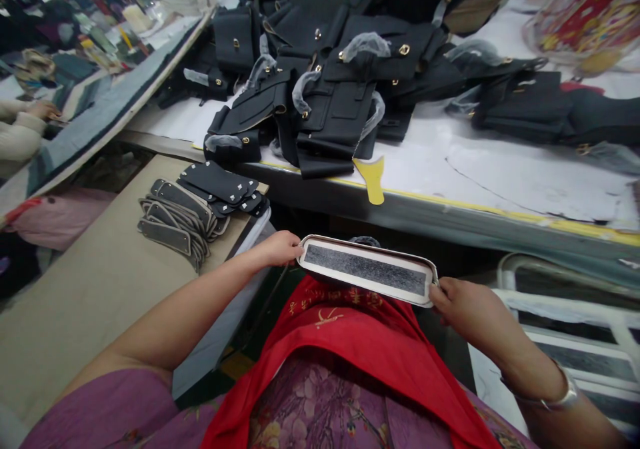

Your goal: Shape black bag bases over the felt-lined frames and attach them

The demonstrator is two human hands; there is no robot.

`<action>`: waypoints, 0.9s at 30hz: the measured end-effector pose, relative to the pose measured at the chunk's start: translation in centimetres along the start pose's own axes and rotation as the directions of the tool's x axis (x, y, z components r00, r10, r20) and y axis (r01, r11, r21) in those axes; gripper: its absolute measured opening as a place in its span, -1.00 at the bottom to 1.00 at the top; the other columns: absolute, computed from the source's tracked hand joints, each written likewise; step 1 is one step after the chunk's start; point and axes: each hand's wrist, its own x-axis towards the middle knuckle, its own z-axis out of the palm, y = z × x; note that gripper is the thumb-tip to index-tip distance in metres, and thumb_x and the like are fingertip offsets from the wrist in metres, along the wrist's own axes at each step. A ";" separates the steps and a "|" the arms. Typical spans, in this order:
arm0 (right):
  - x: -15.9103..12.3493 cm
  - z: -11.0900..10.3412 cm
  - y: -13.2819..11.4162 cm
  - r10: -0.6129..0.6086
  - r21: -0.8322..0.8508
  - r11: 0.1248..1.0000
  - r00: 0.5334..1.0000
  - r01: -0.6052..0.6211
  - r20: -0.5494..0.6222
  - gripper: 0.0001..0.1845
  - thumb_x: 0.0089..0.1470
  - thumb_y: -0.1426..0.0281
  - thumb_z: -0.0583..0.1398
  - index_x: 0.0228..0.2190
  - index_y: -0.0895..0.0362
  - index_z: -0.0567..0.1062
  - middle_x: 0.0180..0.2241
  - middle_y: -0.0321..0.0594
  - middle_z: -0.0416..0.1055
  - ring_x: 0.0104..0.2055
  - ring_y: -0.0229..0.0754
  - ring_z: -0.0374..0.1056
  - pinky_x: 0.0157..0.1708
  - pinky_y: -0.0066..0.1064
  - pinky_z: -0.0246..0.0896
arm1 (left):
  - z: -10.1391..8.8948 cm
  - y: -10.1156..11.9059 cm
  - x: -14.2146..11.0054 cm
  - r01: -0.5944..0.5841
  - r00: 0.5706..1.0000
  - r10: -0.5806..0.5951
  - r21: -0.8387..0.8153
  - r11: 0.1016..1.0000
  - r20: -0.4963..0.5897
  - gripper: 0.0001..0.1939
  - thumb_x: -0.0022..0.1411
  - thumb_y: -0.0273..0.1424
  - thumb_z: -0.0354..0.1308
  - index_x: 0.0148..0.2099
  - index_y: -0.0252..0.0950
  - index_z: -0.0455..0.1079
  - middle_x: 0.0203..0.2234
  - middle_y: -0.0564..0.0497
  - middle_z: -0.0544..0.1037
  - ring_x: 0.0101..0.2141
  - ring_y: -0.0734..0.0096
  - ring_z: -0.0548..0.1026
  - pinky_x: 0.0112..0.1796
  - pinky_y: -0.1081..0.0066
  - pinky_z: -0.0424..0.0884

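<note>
In the head view, a long narrow bag base (pixel 366 271) with rounded corners is stretched between my hands above my lap. Its face is white with a dark grey strip along the middle, and a thin raised rim runs round it. My left hand (pixel 284 247) pinches its left end. At the opposite end, the fingers of my right hand (pixel 449 297) are closed on the edge. Just behind the base, a clear plastic-wrapped loop (pixel 366 241) peeks out. What lies underneath is mostly hidden.
Black handbags (pixel 335 102) with wrapped handles are piled on the white worktable (pixel 425 162). A yellow scraper (pixel 371 179) overhangs its edge. Stacked grey-edged pieces (pixel 173 226) and black panels (pixel 215 182) lie on a board at left. Similar strips (pixel 583 356) sit on a rack at right.
</note>
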 end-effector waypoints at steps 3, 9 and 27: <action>0.1 0.0 0.2 0.022 0.067 0.997 0.999 -0.024 0.028 -0.56 0.16 0.22 -0.10 -0.62 0.11 0.33 -0.65 -0.19 0.40 -0.58 -0.20 0.32 -0.55 -0.40 -0.04 | -0.2 -0.9 0.6 -0.037 0.999 0.040 -0.100 0.994 0.033 -0.73 0.08 -0.29 -0.01 -0.52 -0.33 0.36 -0.69 0.06 0.39 -0.63 0.47 0.33 -0.57 0.51 0.19; 0.0 0.3 0.2 0.032 0.086 0.996 0.999 -0.033 0.019 -0.61 0.13 0.27 -0.08 -0.62 0.12 0.33 -0.65 -0.19 0.41 -0.59 -0.20 0.33 -0.55 -0.40 -0.02 | 0.4 0.5 -0.2 -0.091 0.986 0.130 0.312 0.946 -0.107 -0.71 0.17 -0.38 -0.08 -0.47 -0.35 0.41 -0.49 -0.12 0.52 -0.40 0.26 0.46 -0.35 0.40 0.29; 0.5 -0.3 -0.6 0.063 0.130 0.989 0.997 -0.067 0.037 -0.62 0.15 0.28 -0.07 -0.61 0.13 0.33 -0.65 -0.23 0.39 -0.59 -0.25 0.33 -0.55 -0.42 -0.01 | 3.1 -4.6 1.5 -0.026 0.995 0.098 -0.863 0.504 0.027 -0.52 -0.06 -0.03 0.28 -0.45 -0.31 0.17 -0.72 0.18 0.29 -0.70 0.68 0.21 -0.65 0.61 0.09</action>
